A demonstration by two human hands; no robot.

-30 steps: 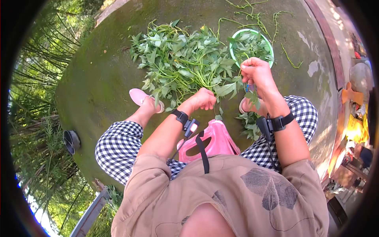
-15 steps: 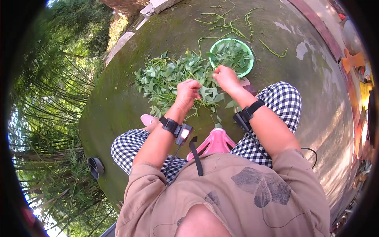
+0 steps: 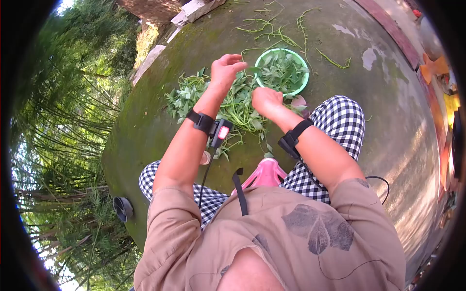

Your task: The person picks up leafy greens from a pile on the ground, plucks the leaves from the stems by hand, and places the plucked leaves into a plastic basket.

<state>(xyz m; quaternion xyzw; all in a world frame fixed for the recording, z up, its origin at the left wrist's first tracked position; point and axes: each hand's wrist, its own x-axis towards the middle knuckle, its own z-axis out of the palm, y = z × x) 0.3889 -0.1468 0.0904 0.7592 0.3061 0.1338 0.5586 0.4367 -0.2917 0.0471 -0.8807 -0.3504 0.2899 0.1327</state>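
My left hand (image 3: 225, 72) is raised over the far part of a heap of leafy green stems (image 3: 191, 99). Its fingers point right, and a green leaf (image 3: 253, 70) shows at the fingertips. Closed like a fist, my right hand (image 3: 266, 101) is at the heap's right side, just below a green plastic basket (image 3: 306, 80). What its fingers hold is hidden from above. Picked leaves (image 3: 281, 70) fill the basket. Bare stems (image 3: 242, 114) show in the middle of the heap.
Several stripped vines (image 3: 272, 31) lie on the mossy concrete ground beyond the basket. A pink plastic stool (image 3: 266, 169) shows between my checked trouser legs (image 3: 340, 121). A dark pot (image 3: 123, 209) stands at the left edge, beside bushes.
My left hand has moved up and away from the near leaves, toward the basket's left side. My right hand has shifted slightly left and down. More bare stems show in the heap.
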